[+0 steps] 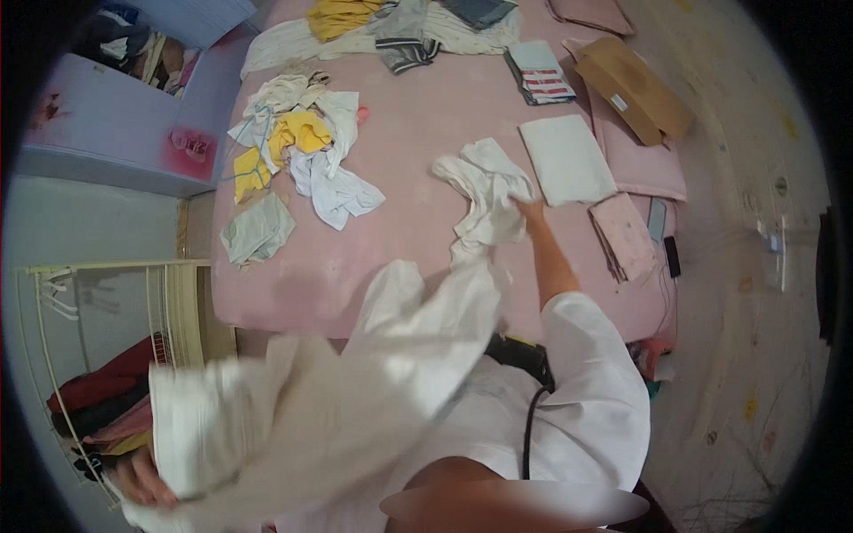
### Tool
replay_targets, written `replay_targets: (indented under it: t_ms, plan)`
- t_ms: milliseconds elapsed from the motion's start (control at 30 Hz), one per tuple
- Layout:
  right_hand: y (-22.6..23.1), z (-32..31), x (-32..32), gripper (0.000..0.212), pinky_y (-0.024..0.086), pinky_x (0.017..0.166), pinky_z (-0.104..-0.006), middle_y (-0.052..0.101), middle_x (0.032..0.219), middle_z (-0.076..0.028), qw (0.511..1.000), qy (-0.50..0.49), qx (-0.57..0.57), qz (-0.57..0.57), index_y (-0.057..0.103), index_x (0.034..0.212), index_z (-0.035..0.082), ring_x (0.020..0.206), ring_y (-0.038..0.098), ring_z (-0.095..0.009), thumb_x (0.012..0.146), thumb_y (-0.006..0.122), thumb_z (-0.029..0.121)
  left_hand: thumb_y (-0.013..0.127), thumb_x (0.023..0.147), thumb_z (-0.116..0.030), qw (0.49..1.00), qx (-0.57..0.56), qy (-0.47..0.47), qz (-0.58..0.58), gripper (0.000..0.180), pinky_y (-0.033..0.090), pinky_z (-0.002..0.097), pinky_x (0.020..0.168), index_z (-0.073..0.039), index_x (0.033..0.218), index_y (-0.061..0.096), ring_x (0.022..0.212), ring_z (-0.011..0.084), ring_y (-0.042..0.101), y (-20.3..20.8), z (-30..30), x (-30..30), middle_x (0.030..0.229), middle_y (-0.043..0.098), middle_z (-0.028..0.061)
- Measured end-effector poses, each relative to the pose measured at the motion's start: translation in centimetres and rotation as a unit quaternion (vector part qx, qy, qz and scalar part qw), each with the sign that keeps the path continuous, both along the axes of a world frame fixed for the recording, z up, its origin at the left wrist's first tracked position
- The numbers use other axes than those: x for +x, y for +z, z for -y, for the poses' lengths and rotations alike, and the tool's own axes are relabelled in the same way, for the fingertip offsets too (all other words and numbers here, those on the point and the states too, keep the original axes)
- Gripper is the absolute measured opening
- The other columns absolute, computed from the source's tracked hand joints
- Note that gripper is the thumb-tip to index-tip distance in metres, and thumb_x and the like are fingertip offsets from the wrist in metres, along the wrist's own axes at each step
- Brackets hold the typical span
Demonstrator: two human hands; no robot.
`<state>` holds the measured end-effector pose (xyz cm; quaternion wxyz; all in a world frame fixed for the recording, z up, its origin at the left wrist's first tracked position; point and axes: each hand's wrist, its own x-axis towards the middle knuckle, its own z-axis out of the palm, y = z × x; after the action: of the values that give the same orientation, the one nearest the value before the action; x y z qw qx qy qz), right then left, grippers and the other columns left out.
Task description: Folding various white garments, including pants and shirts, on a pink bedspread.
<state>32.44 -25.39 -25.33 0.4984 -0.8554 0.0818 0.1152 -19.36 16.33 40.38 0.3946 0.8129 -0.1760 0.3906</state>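
A pair of white trousers [418, 329] stretches across in front of me, from the lower left up onto the bed. My left hand [142, 477] is closed on what looks like the waist end, held out at the lower left and smeared by motion. On the bed, the crumpled far end of the white cloth bunches up. My right hand [531, 211] is at its right side, fingers partly hidden in the folds and closed on it. Just beyond that hand lies a flat folded white cloth [566, 160].
A loose pile of white and yellow clothes [302, 142] lies at the bed's left. Folded garments [542, 73], a pink folded cloth [622, 235], a cardboard piece [631, 89] and a phone [672, 257] line the right side. A clothes rack [115, 266] stands left, below an open purple cabinet [115, 115].
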Motion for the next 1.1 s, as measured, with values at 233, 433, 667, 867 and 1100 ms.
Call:
replay_targets:
  t_ms: [233, 433, 667, 867, 1100]
  plan:
    - [5.6, -17.0, -12.1, 0.047, 0.049, 0.060, -0.0421, 0.064, 0.098, -0.014, 0.943, -0.031, 0.149, -0.295, 0.057, 0.115, -0.003, 0.080, 0.062, -0.027, 0.073, 0.074, 0.011, 0.060, 0.092, -0.012, 0.972, -0.170, -0.135, -0.086, 0.018, 0.049, 0.0325, 0.094, -0.004, 0.109, 0.061, 0.108, 0.0240, 0.062, -0.3, 5.8, -16.8, 0.114, 0.068, 0.0155]
    - [26.1, -40.8, -11.7, 0.054, 0.054, 0.062, -0.0368, 0.069, 0.089, -0.017, 0.898, 0.400, 0.179, -0.032, 0.061, 0.114, -0.008, 0.074, 0.065, -0.023, 0.076, 0.075, 0.028, 0.061, 0.093, -0.013, 0.908, -0.303, -0.263, -0.117, 0.017, 0.046, 0.0338, 0.099, -0.008, 0.109, 0.059, 0.112, 0.0237, 0.060, 1.5, 11.6, -20.0, 0.115, 0.068, 0.0144]
    - [58.2, -35.4, -20.3, 0.079, 0.050, 0.096, -0.0372, 0.041, 0.146, -0.022, 0.624, 0.710, 0.324, 0.025, 0.025, 0.151, 0.004, 0.124, 0.053, -0.027, 0.092, 0.067, 0.035, 0.059, 0.095, -0.029, 0.921, -0.362, -0.069, -0.128, 0.022, 0.044, 0.0411, 0.102, -0.012, 0.111, 0.059, 0.113, 0.0239, 0.057, 0.5, 5.3, -11.8, 0.120, 0.063, 0.0123]
    - [70.3, -22.1, -27.1, 0.069, 0.055, 0.085, -0.0329, 0.049, 0.138, -0.018, 0.441, 0.804, 0.387, 0.101, 0.038, 0.145, 0.008, 0.116, 0.057, -0.025, 0.085, 0.071, 0.011, 0.061, 0.094, -0.034, 0.931, -0.291, 0.214, 0.050, 0.037, 0.048, 0.0359, 0.090, -0.007, 0.119, 0.059, 0.101, 0.0181, 0.059, -1.3, 2.5, -1.6, 0.118, 0.060, 0.0098]
    - [65.4, -18.3, -19.2, 0.040, 0.049, 0.082, -0.0300, 0.062, 0.120, -0.009, 0.604, 0.735, 0.275, 0.136, 0.058, 0.123, 0.004, 0.099, 0.061, -0.017, 0.085, 0.070, 0.009, 0.058, 0.097, -0.021, 0.970, -0.221, 0.092, 0.041, 0.013, 0.053, 0.0301, 0.079, -0.009, 0.103, 0.056, 0.093, 0.0152, 0.061, 1.8, 3.4, 3.3, 0.114, 0.065, 0.0101]
